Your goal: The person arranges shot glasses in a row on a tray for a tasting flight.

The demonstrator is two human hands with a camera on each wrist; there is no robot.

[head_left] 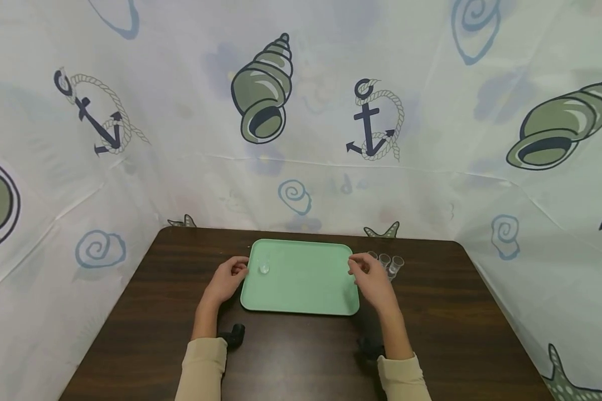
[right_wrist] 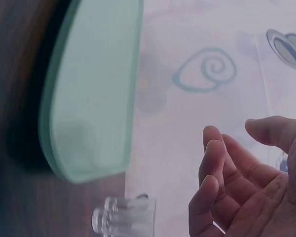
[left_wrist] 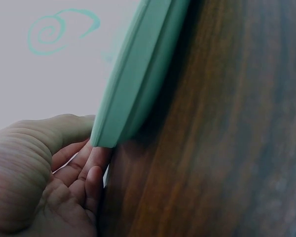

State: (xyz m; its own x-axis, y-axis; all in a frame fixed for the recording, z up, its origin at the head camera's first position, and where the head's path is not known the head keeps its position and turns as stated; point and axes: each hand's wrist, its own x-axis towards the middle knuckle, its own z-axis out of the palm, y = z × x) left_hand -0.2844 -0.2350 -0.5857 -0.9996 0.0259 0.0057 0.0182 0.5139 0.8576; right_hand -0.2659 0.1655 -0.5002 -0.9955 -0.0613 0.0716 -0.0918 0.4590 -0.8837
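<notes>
A light green rectangular tray (head_left: 306,281) lies over the dark table. My left hand (head_left: 224,283) grips its left edge; in the left wrist view, the thumb is at the upper rim of the tray (left_wrist: 133,74) and the fingers are underneath. On the tray's left part stands a small clear glass (head_left: 264,267). By the right edge is my right hand (head_left: 374,281). The right wrist view shows this hand (right_wrist: 251,182) with loosely bent fingers, a gap between thumb and fingertips, and nothing held. Just beyond it are several small clear glasses (head_left: 395,266), partly hidden by the hand.
The dark wood-grain table (head_left: 296,362) reaches back to a pale cloth backdrop (head_left: 321,139) printed with shells and anchors, which also runs along both sides. In the right wrist view, clear glasses (right_wrist: 130,217) stand close to the tray's corner. A black device (head_left: 237,336) sits at the left wrist.
</notes>
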